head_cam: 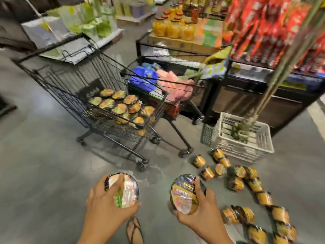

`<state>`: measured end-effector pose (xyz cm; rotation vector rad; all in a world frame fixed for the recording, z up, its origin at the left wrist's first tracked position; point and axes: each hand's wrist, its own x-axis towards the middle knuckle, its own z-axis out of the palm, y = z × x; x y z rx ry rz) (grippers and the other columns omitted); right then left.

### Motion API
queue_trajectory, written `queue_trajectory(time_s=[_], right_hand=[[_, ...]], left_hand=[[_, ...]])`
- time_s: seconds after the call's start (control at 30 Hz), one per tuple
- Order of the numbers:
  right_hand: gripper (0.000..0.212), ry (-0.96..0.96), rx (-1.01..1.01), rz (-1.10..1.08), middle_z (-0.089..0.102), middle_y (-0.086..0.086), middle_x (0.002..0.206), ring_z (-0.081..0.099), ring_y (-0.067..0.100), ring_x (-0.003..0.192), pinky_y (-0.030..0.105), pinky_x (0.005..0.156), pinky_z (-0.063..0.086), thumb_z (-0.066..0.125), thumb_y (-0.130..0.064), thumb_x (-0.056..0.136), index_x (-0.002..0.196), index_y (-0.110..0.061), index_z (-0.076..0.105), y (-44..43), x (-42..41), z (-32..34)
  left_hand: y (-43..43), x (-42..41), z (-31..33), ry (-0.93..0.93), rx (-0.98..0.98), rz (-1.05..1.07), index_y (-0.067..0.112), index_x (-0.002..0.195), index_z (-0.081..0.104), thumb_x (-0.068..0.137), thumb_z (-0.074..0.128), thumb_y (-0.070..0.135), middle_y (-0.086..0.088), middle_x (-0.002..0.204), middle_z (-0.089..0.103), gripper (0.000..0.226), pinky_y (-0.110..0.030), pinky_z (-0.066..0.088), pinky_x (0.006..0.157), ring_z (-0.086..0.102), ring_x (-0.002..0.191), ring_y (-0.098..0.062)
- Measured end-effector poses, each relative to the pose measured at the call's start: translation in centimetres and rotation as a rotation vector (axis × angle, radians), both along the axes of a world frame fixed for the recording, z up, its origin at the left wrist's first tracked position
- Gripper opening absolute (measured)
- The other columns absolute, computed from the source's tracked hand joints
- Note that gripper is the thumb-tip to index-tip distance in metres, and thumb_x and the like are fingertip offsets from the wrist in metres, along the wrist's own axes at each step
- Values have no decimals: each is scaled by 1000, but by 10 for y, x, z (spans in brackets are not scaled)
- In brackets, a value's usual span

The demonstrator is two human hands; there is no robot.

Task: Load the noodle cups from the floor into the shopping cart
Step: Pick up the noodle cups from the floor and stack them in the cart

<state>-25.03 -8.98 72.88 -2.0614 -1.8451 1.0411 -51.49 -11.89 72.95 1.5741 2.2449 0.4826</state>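
Noodle cups (pixel 129 189) gripped, one in each hand (pixel 103 203).

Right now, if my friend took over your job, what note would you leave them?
Hands: left hand grips one noodle cup; right hand grips a second cup.
Done: a pile of cups lies in the shopping cart.
Left: many loose cups lie on the floor at the right, near the white basket.
Probably next: drop these two in, then fetch the rest.
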Motion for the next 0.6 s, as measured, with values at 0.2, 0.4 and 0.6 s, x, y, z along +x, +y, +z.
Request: queue_trajectory(time_s=[0.2, 0.4, 0.6], right_hand=[[132, 30, 15, 57, 16, -10, 110, 32, 14, 128, 19, 98, 33, 64, -77, 52, 152, -34, -12, 76, -99, 4], [134, 15, 17, 101, 21, -8, 108, 31, 5, 102, 13, 84, 30, 61, -79, 51, 151, -32, -16, 128, -156, 13], [135, -2, -2, 140, 24, -7, 110, 32, 6, 110, 11, 91, 28, 68, -74, 56, 150, -27, -16, 184, -177, -1]], left_hand=[[71, -93, 11, 19, 140, 45, 38, 121, 62, 42, 61, 80, 6, 135, 42, 90, -48, 43, 96, 42, 116, -27], [107, -146, 15, -14, 188, 102, 37, 124, 60, 41, 65, 81, 12, 136, 38, 94, -47, 43, 97, 40, 117, -22], [140, -165, 9, -190, 131, 152, 42, 137, 46, 40, 63, 82, 19, 143, 25, 106, -42, 36, 108, 28, 129, -15]])
